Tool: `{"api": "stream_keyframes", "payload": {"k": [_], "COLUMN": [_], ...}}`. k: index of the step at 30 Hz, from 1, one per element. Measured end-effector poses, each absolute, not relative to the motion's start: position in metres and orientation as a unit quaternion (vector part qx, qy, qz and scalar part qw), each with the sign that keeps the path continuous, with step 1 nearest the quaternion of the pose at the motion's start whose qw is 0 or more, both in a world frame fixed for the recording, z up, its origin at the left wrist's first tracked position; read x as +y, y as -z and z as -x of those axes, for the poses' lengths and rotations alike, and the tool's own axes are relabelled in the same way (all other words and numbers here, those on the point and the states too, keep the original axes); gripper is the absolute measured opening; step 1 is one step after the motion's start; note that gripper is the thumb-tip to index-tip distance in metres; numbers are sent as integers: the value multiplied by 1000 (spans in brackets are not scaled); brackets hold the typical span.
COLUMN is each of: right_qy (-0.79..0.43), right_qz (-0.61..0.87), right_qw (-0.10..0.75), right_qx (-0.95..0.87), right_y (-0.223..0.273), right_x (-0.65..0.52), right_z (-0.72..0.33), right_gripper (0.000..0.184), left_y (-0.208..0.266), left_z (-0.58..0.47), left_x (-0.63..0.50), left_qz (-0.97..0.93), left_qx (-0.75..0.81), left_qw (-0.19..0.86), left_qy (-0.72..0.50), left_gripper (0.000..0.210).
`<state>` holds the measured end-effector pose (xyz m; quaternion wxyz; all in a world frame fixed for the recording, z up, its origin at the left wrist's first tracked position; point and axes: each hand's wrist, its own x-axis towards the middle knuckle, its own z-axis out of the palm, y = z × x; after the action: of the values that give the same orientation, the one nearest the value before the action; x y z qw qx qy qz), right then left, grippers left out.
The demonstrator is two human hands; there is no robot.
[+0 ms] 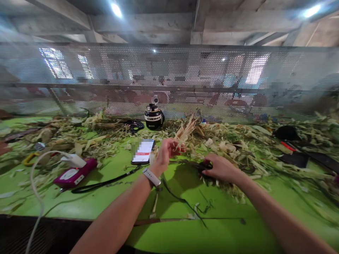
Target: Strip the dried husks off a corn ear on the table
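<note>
My left hand, with a pale band on its wrist, is raised above the green table with its fingers curled round the base of a bundle of dry, pale husk-like strips. The bundle tilts up and to the right. My right hand is low over the table, its fingers closed round the black handles of a pair of scissors. Their dark blades point left, below my left hand. Whether the blades are apart is hard to make out. Scraps of husk lie under and beside my right hand.
A phone lies left of my left hand. Farther left is a purple power strip with a white plug and cable. A black bottle stands at the back before a perforated screen. Husk piles cover much of the table.
</note>
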<state>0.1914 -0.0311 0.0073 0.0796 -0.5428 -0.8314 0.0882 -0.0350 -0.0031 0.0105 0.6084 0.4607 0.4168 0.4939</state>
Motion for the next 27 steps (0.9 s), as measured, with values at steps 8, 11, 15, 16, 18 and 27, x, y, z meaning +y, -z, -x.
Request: {"api": "stream_keyframes", "payload": {"k": [8, 11, 15, 16, 18, 27], "right_qy": [-98, -155, -175, -166, -183, -305], "right_qz": [559, 548, 544, 551, 549, 486], "right_qw": [55, 64, 121, 130, 144, 243], "right_qx": [-822, -820, -811, -807, -803, -782], "right_y": [-9, -13, -14, -12, -9, -17], "right_x": [-32, -30, -28, -28, -29, -21], "right_z": [-186, -191, -195, -195, -193, -212], "right_gripper": [27, 26, 19, 17, 11, 16], "left_y": [6, 4, -10, -13, -16, -19], "left_z": [17, 16, 18, 19, 19, 21], "left_x": [-9, -11, -19, -21, -24, -24], "left_qz": [-484, -525, -530, -530, -541, -607], "left_qx": [477, 442, 379, 371, 362, 356], "left_qw": [633, 588, 592, 606, 617, 570], "left_qy": [-372, -428, -475, -462, -442, -424], "left_gripper": [31, 29, 32, 34, 34, 35]}}
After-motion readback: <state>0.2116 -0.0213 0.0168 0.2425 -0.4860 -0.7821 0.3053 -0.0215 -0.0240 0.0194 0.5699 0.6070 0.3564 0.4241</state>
